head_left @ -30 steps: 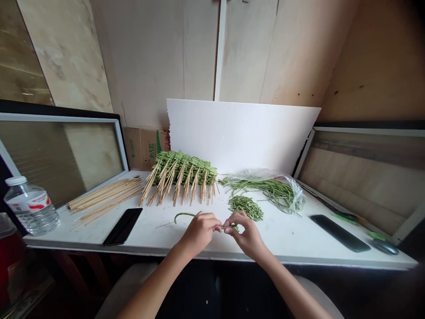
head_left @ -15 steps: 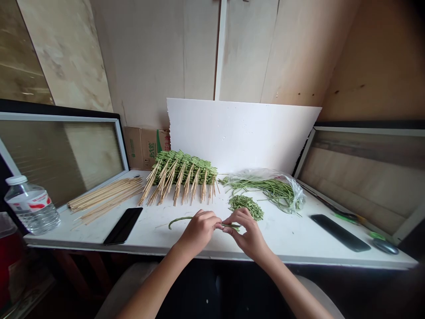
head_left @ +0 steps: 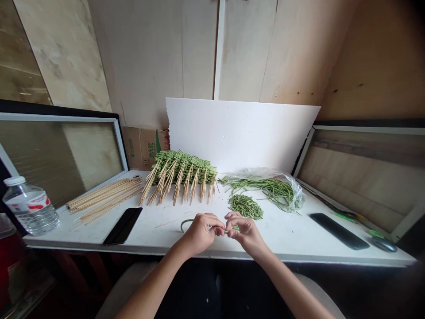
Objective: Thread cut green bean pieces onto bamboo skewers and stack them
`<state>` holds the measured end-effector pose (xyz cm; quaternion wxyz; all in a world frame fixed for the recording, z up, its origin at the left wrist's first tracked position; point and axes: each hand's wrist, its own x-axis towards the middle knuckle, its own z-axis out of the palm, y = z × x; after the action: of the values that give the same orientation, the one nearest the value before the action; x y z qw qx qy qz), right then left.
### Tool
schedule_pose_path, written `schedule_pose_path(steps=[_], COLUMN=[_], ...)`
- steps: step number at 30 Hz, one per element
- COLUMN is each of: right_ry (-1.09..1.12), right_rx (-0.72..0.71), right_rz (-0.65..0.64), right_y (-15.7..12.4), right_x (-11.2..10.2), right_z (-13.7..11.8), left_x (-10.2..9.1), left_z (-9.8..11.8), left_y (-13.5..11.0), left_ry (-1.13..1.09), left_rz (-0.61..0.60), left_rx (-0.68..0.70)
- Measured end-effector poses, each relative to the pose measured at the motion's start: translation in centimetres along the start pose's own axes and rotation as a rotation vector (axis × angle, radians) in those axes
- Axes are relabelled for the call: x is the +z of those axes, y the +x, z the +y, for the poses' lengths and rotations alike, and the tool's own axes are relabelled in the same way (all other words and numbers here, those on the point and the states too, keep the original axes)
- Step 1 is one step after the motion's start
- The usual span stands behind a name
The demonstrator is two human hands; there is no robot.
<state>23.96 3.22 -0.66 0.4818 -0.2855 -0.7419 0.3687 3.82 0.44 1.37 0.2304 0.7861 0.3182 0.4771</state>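
A long green bean [head_left: 186,220] runs through my left hand [head_left: 203,231], which is closed around it; its curved tail sticks out to the left over the table. My right hand [head_left: 245,230] pinches the bean's other end close beside the left fingertips, with green showing between its fingers. Just behind the right hand lies a heap of short cut bean pieces [head_left: 245,206]. Farther back, bean pieces threaded on skewers are stacked in a pile [head_left: 186,166], their bare wooden ends [head_left: 178,188] pointing toward me.
Loose wooden skewers [head_left: 106,195] and a black phone [head_left: 122,226] lie to the left, near a water bottle [head_left: 31,206]. Long beans in a plastic bag [head_left: 279,188] lie at the back right. A dark flat object [head_left: 338,230] and a computer mouse [head_left: 384,244] are at the right.
The bean has shifted right through my left hand, so less of its tail sticks out. My right fingers have changed their hold and are more curled.
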Motion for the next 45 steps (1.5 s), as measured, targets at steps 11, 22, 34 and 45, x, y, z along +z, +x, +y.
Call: schedule_pose_path(steps=[11,22,34,45], right_ry=[0.063,-0.605,-0.713,-0.611], right_rx=[-0.048,0.059,0.117,0.032], right_rz=[0.015,0.139,0.093,-0.052], right_y=[-0.1,1.2,0.5,0.5], right_x=[0.1,-4.6,-4.4,-5.0], right_z=[-0.8,4.1,7.6,5.0], left_x=[-0.1,-2.1,-1.0,-0.7], left_z=[1.2,-1.4,-2.3,-3.4], left_y=[0.2,0.1,-0.6,-0.6], left_ry=[0.137,0.176,0.205,0.162], left_rz=[-0.062,0.027,-0.075,-0.049], left_rx=[0.073,-0.112,-0.145,-0.153])
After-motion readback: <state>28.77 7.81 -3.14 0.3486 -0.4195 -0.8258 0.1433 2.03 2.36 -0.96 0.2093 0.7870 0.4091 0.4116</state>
